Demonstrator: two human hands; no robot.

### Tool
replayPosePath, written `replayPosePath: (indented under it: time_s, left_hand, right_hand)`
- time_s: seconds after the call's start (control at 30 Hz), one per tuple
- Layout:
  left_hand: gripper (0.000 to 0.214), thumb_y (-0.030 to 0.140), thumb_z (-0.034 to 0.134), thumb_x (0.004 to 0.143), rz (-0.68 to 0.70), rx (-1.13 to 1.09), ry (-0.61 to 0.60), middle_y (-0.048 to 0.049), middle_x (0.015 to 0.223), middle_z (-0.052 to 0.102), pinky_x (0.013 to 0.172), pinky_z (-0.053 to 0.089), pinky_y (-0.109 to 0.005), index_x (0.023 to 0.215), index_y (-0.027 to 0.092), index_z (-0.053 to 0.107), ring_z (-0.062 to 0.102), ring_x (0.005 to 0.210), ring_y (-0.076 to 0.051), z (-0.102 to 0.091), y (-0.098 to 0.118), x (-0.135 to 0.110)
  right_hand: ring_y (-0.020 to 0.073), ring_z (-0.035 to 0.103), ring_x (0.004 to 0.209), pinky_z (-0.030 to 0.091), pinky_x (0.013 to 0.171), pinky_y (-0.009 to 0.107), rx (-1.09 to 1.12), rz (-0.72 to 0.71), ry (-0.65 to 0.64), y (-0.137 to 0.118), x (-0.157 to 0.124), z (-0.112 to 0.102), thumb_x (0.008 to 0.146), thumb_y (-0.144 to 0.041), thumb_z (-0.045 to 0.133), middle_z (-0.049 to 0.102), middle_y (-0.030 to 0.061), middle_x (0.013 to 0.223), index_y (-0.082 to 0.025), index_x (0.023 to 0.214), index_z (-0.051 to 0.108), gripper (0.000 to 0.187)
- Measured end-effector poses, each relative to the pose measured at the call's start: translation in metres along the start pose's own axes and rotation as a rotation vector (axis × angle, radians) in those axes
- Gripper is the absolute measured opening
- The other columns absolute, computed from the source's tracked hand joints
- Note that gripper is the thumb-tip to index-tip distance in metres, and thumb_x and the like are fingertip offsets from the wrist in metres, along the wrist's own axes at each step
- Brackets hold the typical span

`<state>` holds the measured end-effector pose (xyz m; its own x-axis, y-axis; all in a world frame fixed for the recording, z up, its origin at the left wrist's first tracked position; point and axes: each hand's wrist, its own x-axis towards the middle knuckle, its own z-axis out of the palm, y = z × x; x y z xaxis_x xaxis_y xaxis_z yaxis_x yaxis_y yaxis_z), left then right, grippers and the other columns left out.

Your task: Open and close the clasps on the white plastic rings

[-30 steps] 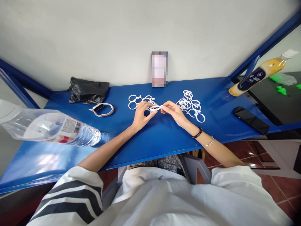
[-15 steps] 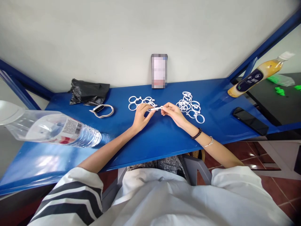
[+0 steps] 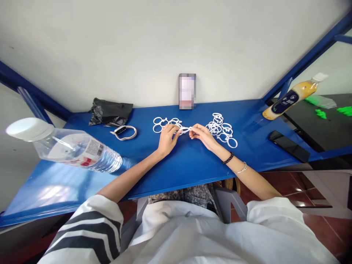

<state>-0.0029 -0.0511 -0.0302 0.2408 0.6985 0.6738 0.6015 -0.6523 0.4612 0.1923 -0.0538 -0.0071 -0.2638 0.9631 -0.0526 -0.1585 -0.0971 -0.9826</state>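
Between my hands is a white plastic ring (image 3: 186,129), seen at a slant. My left hand (image 3: 168,140) pinches its left side, and my right hand (image 3: 202,135) pinches the right side, where a small knob shows; the fingers hide part of it. Behind my left hand lies a small group of white rings (image 3: 157,127), some of them partly covered by the fingers. To the right of my right hand, a larger cluster of white rings (image 3: 217,128) with small knobs is spread on the blue table (image 3: 176,167).
A phone (image 3: 187,91) with a blurred screen leans on the wall. On the left are a black plastic bag (image 3: 111,113), a watch (image 3: 125,132) and a large water bottle (image 3: 79,150). An orange drink bottle (image 3: 293,97) and a dark phone (image 3: 288,146) are on the right.
The ring between my hands has turned from nearly edge-on to a more open slant. Both hands keep their grip. The whole view has shifted slightly.
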Motion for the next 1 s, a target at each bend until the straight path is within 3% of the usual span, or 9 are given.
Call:
replayPosePath:
  time_s: [0.27, 0.43, 0.67, 0.83, 1.0]
  left_hand:
    - [0.030, 0.037, 0.044, 0.100, 0.010, -0.077, 0.032, -0.0071, 0.092, 0.067, 0.079, 0.048, -0.031, 0.095, 0.018, 0.066, 0.061, 0.087, -0.018, 0.007, 0.015, 0.009]
    - [0.038, 0.046, 0.041, 0.100, -0.140, -0.246, -0.009, -0.0050, 0.085, 0.065, 0.066, 0.046, -0.026, 0.096, 0.017, 0.066, 0.057, 0.066, -0.013, 0.017, 0.029, 0.023]
    - [0.045, 0.062, 0.047, 0.091, -0.467, -0.653, -0.143, -0.0011, 0.073, 0.062, 0.065, 0.048, -0.027, 0.084, 0.018, 0.055, 0.062, 0.065, -0.014, 0.040, 0.031, 0.031]
    - [0.048, 0.066, 0.056, 0.083, -0.573, -0.925, -0.130, 0.0011, 0.071, 0.061, 0.062, 0.047, -0.026, 0.081, 0.018, 0.051, 0.059, 0.060, -0.011, 0.052, 0.028, 0.032]
    - [0.050, 0.066, 0.062, 0.079, -0.620, -1.023, -0.096, 0.0032, 0.068, 0.060, 0.059, 0.044, -0.024, 0.081, 0.019, 0.048, 0.057, 0.057, -0.009, 0.054, 0.029, 0.029]
  right_hand:
    - [0.0117, 0.061, 0.067, 0.048, 0.064, 0.024, -0.010, -0.037, 0.034, -0.001, 0.003, -0.006, 0.077, -0.045, 0.070, 0.065, -0.0021, 0.068, -0.019, 0.077, 0.059, 0.028]
    - [0.0114, 0.060, 0.065, 0.047, 0.062, 0.023, 0.012, -0.089, 0.092, -0.006, 0.004, -0.010, 0.076, -0.043, 0.069, 0.064, -0.0022, 0.068, -0.020, 0.074, 0.057, 0.027]
    - [0.0117, 0.060, 0.064, 0.049, 0.063, 0.025, -0.009, -0.114, 0.198, -0.007, 0.007, -0.016, 0.074, -0.041, 0.069, 0.063, -0.0026, 0.066, -0.021, 0.074, 0.056, 0.025]
    - [0.0117, 0.058, 0.061, 0.047, 0.058, 0.024, -0.026, -0.088, 0.206, -0.004, 0.008, -0.017, 0.073, -0.042, 0.069, 0.063, -0.0026, 0.063, -0.020, 0.072, 0.054, 0.026]
    - [0.0114, 0.058, 0.058, 0.047, 0.055, 0.023, -0.039, -0.078, 0.190, -0.003, 0.008, -0.014, 0.075, -0.041, 0.065, 0.061, -0.0030, 0.061, -0.020, 0.073, 0.053, 0.024]
